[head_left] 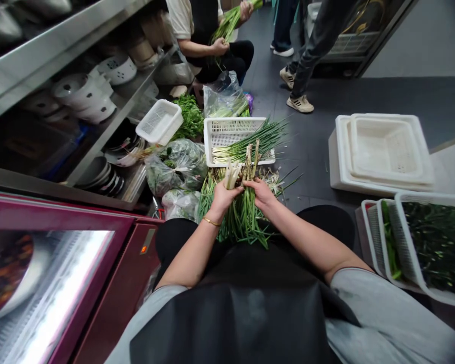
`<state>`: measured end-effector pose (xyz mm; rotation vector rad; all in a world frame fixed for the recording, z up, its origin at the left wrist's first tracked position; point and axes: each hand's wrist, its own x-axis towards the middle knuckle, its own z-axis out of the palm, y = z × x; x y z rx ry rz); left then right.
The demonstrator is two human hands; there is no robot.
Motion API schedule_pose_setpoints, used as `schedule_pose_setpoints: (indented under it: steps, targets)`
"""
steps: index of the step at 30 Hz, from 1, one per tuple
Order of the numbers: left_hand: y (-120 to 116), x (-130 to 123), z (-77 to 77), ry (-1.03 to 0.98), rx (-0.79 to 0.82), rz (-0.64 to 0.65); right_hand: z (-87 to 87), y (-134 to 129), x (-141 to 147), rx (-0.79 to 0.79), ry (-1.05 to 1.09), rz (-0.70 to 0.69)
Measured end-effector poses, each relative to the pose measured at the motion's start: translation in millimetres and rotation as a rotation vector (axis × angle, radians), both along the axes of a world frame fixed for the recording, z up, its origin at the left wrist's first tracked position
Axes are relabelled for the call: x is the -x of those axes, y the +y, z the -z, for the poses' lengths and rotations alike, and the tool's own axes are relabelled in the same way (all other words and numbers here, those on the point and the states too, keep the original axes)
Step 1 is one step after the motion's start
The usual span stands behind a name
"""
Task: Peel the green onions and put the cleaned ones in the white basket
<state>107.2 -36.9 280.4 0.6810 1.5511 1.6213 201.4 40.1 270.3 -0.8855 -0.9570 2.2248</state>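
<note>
My left hand (pixel 223 196) is closed around a bunch of scallions (pixel 233 174), their pale stalk ends pointing up and the green leaves hanging below. Beside it, my right hand (pixel 261 193) grips scallions with brownish, unpeeled stalks (pixel 249 164), thumb and fingers pressed on them. The two hands almost meet over the hanging leaves (pixel 244 225). Just beyond stands a white perforated basket (pixel 227 126) with scallions (pixel 246 147) lying across it, white ends to the left. Loose peelings and roots (pixel 275 182) lie on the floor right of my hands.
Bagged greens (pixel 178 164), leafy herbs (pixel 189 114) and a small white basket (pixel 160 121) sit to the left, near steel shelving (pixel 121 108). At right are stacked white tubs (pixel 382 151) and baskets of cut greens (pixel 440 242). A seated person (pixel 205 40) holds green stalks; another person's legs (pixel 307 60) stand beyond.
</note>
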Motion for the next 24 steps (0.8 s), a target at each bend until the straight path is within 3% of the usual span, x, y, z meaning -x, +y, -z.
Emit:
schedule_pose_setpoints:
  steps: [6, 10, 13, 15, 17, 19, 21, 24]
  targets:
    - [4.3, 13.8, 5.6, 0.105, 0.081, -0.046, 0.1, 18.0, -3.5, -0.333, -0.14, 0.019]
    - [3.9, 26.9, -2.4, -0.013, 0.081, 0.031, -12.4, 30.9, -10.9, -0.466, -0.146, -0.089]
    - [7.7, 25.1, -4.6, -0.095, 0.062, 0.029, -16.3, 24.4, -12.1, -0.56, -0.179, -0.14]
    - [15.5, 14.9, 0.3, -0.117, 0.069, -0.066, -11.0, 13.7, -6.6, -0.691, -0.288, -0.114]
    - [25.6, 2.1, 8.1, -0.119, 0.102, -0.255, -0.9, 5.0, 3.2, -0.826, -0.482, -0.02]
    - [34.0, -5.8, 14.4, -0.137, 0.137, -0.387, 8.8, 4.0, 13.8, -0.87, -0.638, 0.036]
    - [36.7, -3.4, 15.8, -0.183, 0.13, -0.327, 12.7, 12.2, 21.5, -0.866, -0.656, 0.028]
    - [29.6, 16.9, 8.7, -0.227, 0.085, -0.074, 2.3, 33.3, 25.0, -0.844, -0.481, -0.083]
